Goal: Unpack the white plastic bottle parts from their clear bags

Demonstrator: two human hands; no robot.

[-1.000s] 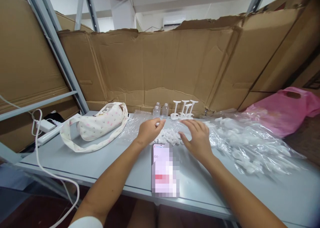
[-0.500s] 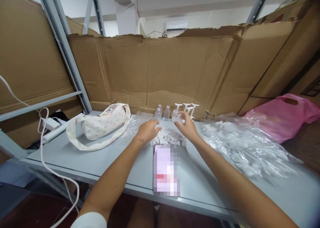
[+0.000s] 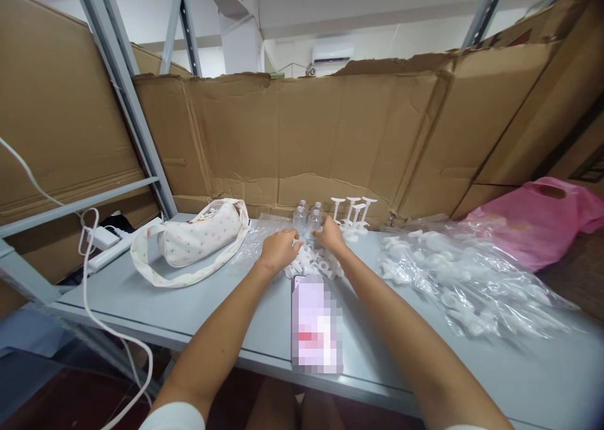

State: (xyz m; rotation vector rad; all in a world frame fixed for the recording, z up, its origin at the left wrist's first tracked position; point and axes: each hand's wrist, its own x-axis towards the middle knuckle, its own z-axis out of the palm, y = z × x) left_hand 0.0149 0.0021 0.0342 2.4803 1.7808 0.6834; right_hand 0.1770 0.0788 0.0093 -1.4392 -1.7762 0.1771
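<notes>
Left hand [image 3: 280, 248] curls between plastic film [image 3: 251, 244] and pile of white parts [image 3: 306, 265]; can't tell if it grips anything. Clear bottles [image 3: 300, 217] bunch up behind the pile; right hand [image 3: 331, 235] appears to grasp the front right bottle [image 3: 313, 222] by its side. To do this well: light pinch, bottle upright, base flat before letting go, no nudging its neighbours, knuckles clear of the white stands [image 3: 361, 221] just to the right. Edges: handbag [image 3: 202, 240] crowds the left, cardboard wall [image 3: 278, 140] backs the bottles, phone [image 3: 315, 329] sits at the front edge, bagged parts [image 3: 453, 276] crowd the right. Best room: bare table [image 3: 268, 316] between left forearm and phone.
</notes>
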